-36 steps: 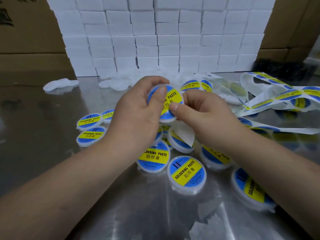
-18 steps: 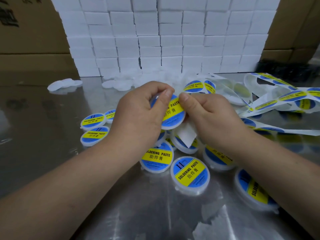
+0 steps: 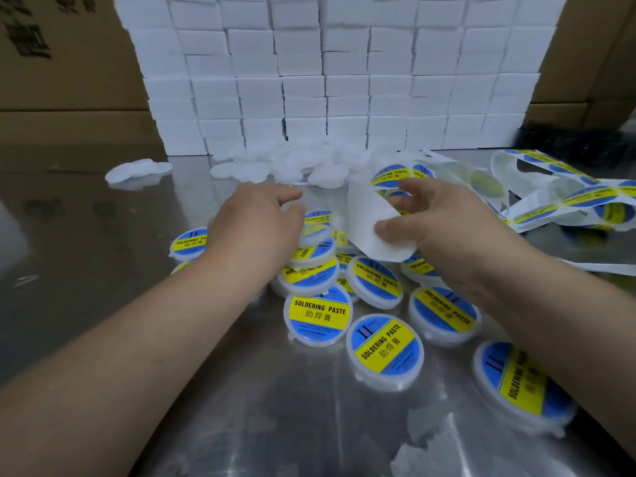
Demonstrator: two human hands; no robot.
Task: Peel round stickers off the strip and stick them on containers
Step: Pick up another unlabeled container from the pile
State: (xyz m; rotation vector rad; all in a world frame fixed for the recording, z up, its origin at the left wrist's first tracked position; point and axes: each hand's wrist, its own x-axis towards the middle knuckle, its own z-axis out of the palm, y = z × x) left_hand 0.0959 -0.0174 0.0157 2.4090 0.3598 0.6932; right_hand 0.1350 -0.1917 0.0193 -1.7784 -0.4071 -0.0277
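My left hand [image 3: 254, 232] hovers over the pile of labelled containers [image 3: 311, 270] with loosely curled fingers that hold nothing I can see. Its fingertips point toward the plain white unlabelled containers [image 3: 327, 175] at the back. My right hand [image 3: 444, 228] pinches the bare white end of the sticker strip [image 3: 370, 225] between thumb and fingers. The strip runs off to the right, where blue-and-yellow round stickers [image 3: 585, 197] sit on it. Several containers with "SOLDERING PASTE" stickers [image 3: 385, 352] lie in front of my hands.
A wall of stacked white boxes [image 3: 337, 74] closes the back, with brown cartons [image 3: 65, 74] on either side. A few more unlabelled containers [image 3: 137, 168] lie at the far left. The metal table [image 3: 103, 270] is shiny, with paper scraps [image 3: 426, 442] near the front.
My left hand has let go of the labelled container it held up and has moved forward and down over the pile. My right hand has lifted the strip's bare end.
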